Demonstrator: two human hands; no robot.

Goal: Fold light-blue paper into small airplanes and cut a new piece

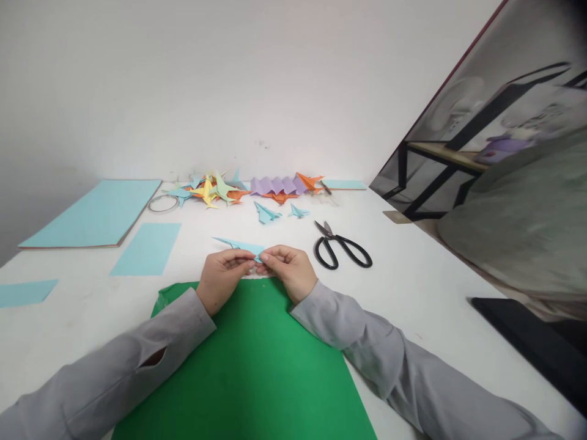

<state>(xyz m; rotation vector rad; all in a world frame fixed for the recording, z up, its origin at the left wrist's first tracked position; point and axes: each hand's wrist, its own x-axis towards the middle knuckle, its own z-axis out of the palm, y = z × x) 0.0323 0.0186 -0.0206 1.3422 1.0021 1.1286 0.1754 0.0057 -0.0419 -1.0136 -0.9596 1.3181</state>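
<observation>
Between my two hands is a folded light-blue paper piece point(243, 245), its long pointed end sticking out to the left. My left hand point(224, 275) pinches it from the left with thumb and fingers. From the right, my right hand point(290, 269) pinches the same paper, the fingertips of both hands close together. The fingers hide part of the folds. Both hands are just above the far edge of a green sheet point(257, 354) on the white table. Beyond them lie two small folded blue paper figures, one larger point(266, 213) and one smaller point(299, 211).
Black-handled scissors point(342, 244) lie partly open to the right. Folded paper figures point(213, 188) and a purple pleated strip point(278, 186) line the wall. At left are a stack of blue paper point(94, 211), cut blue pieces point(147, 249) and a ring point(163, 203).
</observation>
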